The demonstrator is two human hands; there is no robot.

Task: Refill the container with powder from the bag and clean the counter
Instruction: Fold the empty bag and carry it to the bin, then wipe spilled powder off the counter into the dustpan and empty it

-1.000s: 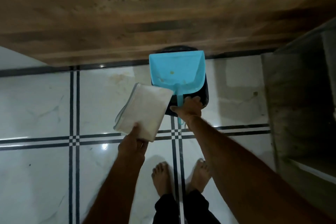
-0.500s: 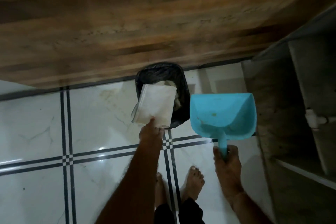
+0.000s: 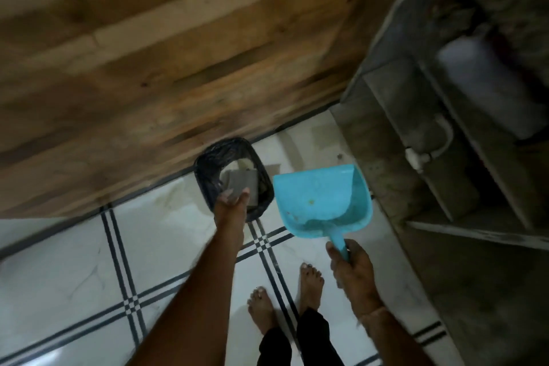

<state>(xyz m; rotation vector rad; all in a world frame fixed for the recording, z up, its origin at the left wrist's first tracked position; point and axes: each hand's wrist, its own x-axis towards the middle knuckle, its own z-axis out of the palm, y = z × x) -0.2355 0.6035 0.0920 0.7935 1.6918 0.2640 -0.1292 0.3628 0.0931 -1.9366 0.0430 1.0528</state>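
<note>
Bag (image 3: 241, 183): flat pale grey-white packet, blurred, lying inside the black-lined bin (image 3: 208, 169). Its near edge is at the left hand (image 3: 231, 202) fingertips; can't tell if it's gripped. Dustpan (image 3: 322, 202): light blue plastic, held in the air just right of the bin, mouth pointing away from the person, a few specks inside. Right hand (image 3: 352, 264) grips its handle.

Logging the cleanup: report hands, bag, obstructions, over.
Left hand over bin, at the bag, grip unclear. Bag inside bin mouth. Right hand grips blue dustpan, held beside bin. Nothing blocking.
</note>
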